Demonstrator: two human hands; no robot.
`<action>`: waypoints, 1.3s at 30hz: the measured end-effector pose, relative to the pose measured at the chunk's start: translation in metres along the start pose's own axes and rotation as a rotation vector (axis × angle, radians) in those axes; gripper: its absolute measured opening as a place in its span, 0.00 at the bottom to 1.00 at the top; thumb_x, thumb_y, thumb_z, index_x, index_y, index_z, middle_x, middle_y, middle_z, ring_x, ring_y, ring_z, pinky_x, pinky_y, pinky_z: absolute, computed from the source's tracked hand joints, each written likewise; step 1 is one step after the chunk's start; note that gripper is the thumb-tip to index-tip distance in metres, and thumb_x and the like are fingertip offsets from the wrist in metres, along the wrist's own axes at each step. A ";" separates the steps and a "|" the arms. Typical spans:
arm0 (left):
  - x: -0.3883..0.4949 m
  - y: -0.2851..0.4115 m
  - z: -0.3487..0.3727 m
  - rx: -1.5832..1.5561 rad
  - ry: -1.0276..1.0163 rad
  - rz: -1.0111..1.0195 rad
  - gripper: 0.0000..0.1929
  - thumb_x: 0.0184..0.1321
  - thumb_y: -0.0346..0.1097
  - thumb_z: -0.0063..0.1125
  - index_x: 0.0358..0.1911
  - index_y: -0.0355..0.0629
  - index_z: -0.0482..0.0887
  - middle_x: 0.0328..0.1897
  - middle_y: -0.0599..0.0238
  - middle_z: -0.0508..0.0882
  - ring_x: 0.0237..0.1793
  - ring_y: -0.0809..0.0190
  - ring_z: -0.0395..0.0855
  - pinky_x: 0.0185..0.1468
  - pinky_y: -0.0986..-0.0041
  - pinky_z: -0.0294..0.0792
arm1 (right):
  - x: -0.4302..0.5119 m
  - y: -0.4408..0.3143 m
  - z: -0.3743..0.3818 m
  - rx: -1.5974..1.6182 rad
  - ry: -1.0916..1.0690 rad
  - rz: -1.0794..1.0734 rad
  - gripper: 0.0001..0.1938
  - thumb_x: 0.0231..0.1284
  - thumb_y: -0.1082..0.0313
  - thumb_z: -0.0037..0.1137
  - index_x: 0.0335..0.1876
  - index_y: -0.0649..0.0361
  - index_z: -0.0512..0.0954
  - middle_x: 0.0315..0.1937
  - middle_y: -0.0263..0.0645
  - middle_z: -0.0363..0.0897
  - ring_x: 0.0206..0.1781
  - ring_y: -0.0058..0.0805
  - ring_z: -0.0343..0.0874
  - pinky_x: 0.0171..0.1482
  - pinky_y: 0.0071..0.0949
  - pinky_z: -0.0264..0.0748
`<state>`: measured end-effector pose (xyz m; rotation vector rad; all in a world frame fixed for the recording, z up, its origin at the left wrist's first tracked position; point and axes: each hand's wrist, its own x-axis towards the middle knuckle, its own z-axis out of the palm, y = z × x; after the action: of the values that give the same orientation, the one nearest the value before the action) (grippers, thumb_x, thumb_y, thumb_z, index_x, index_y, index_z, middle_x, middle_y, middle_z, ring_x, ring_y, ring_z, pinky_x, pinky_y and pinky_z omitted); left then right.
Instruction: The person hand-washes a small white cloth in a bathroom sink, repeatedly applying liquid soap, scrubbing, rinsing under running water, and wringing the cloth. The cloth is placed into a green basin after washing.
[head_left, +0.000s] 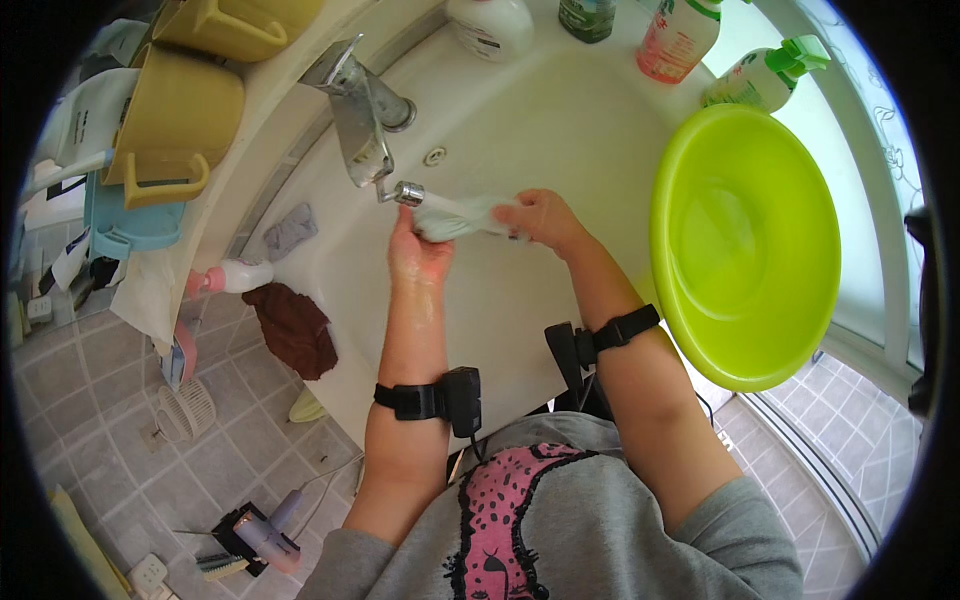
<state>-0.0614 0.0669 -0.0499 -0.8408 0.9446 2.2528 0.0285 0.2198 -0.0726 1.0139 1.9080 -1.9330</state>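
Note:
Over a white washbasin (592, 142), my left hand (418, 247) and my right hand (544, 219) hold a pale, wet cloth (450, 219) between them. Water runs onto the cloth from the swivel nozzle (409, 193) of a chrome faucet (364, 127). My left palm faces up under the cloth's left end, close below the nozzle. The fingers of my right hand grip the cloth's right end and look blurred. The cloth's exact shape is hard to make out in the water.
A lime-green plastic basin (750, 240) stands at the right, by my right arm. Along the back rim are a spray bottle (757, 79) and other bottles (679, 37). At the left lie a brown cloth (296, 330), a grey cloth (291, 231) and a pink-capped bottle (244, 276); yellow mugs (184, 112) stand above.

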 end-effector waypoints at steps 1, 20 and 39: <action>0.003 -0.006 -0.007 -0.014 0.009 -0.023 0.15 0.63 0.44 0.42 0.45 0.42 0.70 0.48 0.66 0.74 0.47 0.62 0.74 0.50 0.65 0.69 | -0.009 -0.005 0.006 -0.027 0.105 -0.178 0.18 0.43 0.52 0.58 0.27 0.62 0.76 0.25 0.44 0.76 0.29 0.36 0.76 0.35 0.30 0.71; -0.023 -0.052 0.009 0.265 -0.400 -0.107 0.17 0.62 0.50 0.36 0.47 0.52 0.71 0.50 0.67 0.74 0.51 0.60 0.70 0.51 0.66 0.65 | -0.061 -0.052 0.049 -0.522 0.483 -0.665 0.11 0.40 0.61 0.51 0.22 0.62 0.74 0.24 0.47 0.75 0.30 0.41 0.77 0.31 0.36 0.72; -0.011 -0.055 -0.004 0.294 -0.194 -0.104 0.17 0.60 0.51 0.42 0.38 0.43 0.71 0.37 0.66 0.75 0.39 0.61 0.74 0.44 0.70 0.69 | -0.029 -0.011 0.065 -0.344 0.526 -0.786 0.11 0.44 0.62 0.56 0.28 0.63 0.75 0.28 0.46 0.75 0.31 0.40 0.75 0.36 0.32 0.71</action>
<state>-0.0156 0.0941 -0.0678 -0.5191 1.0792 2.0012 0.0233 0.1507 -0.0521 0.7724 3.1766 -1.6205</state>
